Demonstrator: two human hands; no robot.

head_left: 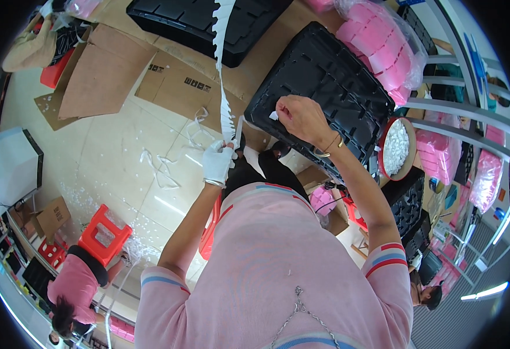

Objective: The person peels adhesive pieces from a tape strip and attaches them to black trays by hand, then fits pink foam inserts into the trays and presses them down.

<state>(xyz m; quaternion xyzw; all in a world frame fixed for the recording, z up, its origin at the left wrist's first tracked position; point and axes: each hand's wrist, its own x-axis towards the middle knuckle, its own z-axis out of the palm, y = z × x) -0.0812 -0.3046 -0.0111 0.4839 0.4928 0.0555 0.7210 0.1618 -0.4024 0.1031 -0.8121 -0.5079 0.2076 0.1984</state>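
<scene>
My left hand (217, 164), in a white glove, has its fingers closed on a long white strip (225, 107) with a toothed edge. The strip runs up from the hand to the far edge of the view. Over the near left part of a black moulded plastic tray (339, 78), my bare right hand (302, 119) is closed. A small white piece (274, 115) shows at its fingertips.
A round tub (411, 152) full of small white pieces stands right of the tray. Pink foam blocks (377, 41) in clear plastic lie beyond it. Another black tray (208, 26) is ahead. Cardboard (107, 72), a red stool (105, 228) and white strip scraps (162, 168) are leftward. Other people work nearby.
</scene>
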